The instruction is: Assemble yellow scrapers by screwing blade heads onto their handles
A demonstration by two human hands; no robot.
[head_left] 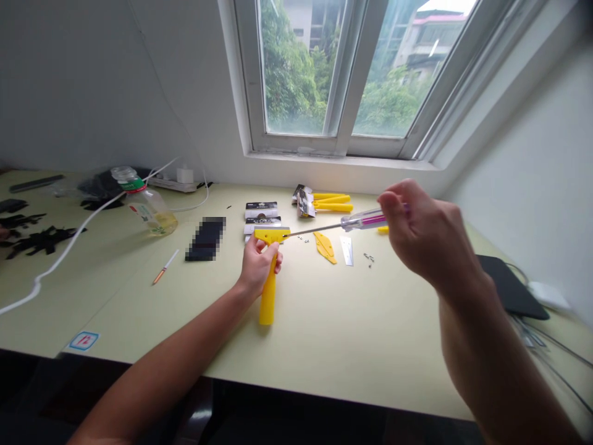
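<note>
My left hand (260, 264) is wrapped round the neck of a yellow scraper (267, 293), whose handle points down toward me. A metal blade edge shows along the top of its wide head. In my right hand (421, 232) is a screwdriver (368, 219) with a clear and purple handle. Its thin shaft reaches left, and the tip meets the right end of the scraper head, at or very near a screw. Just right of the scraper lie a flat yellow plastic plate (325, 248), a metal blade (346, 251) and several small screws (369, 258).
More yellow scrapers (331, 203) and black-and-white packages (262, 210) lie toward the window. To the left are a dark phone-like block (206, 239), a cigarette (165, 267), a plastic bottle (149, 207) and a white cable (83, 228). A black flat device (507, 287) sits at the right.
</note>
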